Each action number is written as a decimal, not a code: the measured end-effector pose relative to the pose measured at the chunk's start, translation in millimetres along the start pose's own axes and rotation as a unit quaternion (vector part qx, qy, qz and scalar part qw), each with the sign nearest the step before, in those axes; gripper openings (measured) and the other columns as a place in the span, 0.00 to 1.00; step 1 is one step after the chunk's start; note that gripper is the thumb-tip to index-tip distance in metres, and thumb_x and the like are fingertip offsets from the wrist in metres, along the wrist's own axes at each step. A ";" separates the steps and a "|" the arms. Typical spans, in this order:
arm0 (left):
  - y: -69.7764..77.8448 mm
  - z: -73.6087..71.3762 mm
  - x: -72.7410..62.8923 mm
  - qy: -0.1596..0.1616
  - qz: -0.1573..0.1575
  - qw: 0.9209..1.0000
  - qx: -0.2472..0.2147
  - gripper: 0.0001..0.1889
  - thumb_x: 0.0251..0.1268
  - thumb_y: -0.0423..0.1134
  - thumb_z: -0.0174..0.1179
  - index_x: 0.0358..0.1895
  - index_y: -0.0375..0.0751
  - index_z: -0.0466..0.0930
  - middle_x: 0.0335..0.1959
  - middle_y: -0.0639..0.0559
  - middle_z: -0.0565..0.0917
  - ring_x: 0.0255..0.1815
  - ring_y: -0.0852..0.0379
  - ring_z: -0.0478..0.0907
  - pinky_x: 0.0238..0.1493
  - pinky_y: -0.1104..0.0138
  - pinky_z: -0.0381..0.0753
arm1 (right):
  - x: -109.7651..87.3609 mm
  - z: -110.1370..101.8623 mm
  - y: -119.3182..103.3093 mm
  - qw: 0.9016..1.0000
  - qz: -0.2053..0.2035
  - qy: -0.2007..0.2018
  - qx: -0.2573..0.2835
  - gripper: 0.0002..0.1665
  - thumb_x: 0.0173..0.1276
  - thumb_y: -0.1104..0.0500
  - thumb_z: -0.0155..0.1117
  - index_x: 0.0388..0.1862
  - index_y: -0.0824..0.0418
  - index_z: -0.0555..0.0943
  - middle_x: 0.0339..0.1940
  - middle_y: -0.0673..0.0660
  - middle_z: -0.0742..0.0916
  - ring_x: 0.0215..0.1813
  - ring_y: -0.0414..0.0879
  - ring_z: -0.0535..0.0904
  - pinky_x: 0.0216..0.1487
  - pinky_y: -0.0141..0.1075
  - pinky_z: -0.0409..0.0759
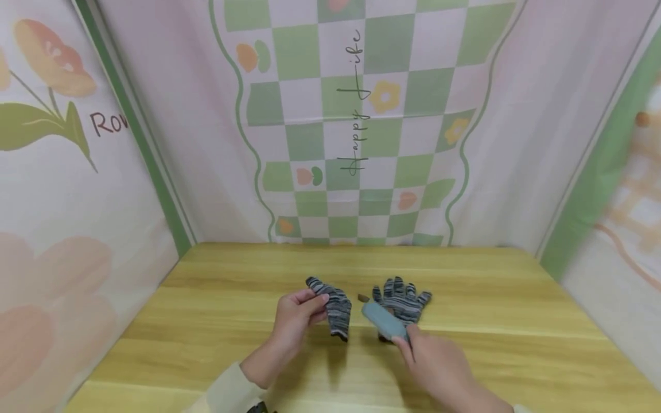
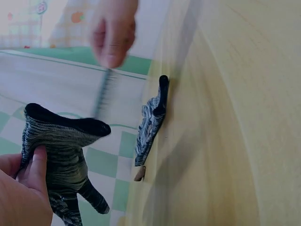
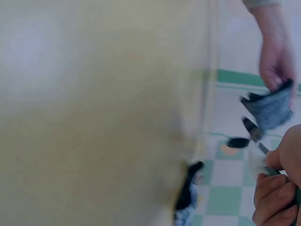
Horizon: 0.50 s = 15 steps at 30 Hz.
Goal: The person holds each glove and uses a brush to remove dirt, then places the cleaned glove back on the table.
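My left hand (image 1: 290, 322) pinches a grey-and-black striped knit glove (image 1: 338, 311) and holds it above the table; its dark cuff (image 2: 68, 121) gapes in the left wrist view. In my right hand (image 1: 439, 361) is a light blue brush (image 1: 384, 321), gripped at one end, its bristles (image 2: 107, 87) blurred in the left wrist view. A matching glove (image 1: 407, 301) lies on the table with its fingers spread away from me, partly hidden behind the brush. A small brown piece (image 1: 363, 298) lies by that glove, and another brown bit (image 1: 391, 311) shows on it.
The wood-grain table (image 1: 217, 298) runs back to a hanging cloth (image 1: 341, 132) with green and white checks. Printed cloth walls stand on the left (image 1: 62, 229) and the right (image 1: 630, 218).
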<state>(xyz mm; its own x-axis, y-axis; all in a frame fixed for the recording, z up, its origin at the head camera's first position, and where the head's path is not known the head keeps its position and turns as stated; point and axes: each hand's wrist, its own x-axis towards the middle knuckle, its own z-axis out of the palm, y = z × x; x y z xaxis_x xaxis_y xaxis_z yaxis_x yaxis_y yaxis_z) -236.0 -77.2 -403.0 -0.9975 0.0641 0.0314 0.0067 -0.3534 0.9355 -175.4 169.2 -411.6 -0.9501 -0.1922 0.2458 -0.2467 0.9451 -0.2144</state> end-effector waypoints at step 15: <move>-6.2 4.2 -0.5 -0.026 -0.003 1.000 0.010 0.06 0.60 0.27 0.64 0.34 0.23 0.79 0.30 0.47 0.83 0.29 0.57 0.83 0.38 0.65 0.86 | 10.4 -9.3 -25.4 0.998 -0.013 0.003 0.066 0.15 0.75 0.48 0.56 0.30 0.55 0.71 0.13 0.46 0.68 0.14 0.40 0.62 0.13 0.32 0.60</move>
<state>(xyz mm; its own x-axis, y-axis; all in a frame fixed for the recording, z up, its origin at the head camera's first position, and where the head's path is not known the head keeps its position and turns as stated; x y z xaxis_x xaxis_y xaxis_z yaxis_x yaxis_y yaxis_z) -235.2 -71.1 -407.3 -0.9923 0.1158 0.0430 0.0018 -0.3347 0.9423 -177.2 145.6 -394.8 -0.9417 -0.2148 0.2589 -0.2954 0.8963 -0.3308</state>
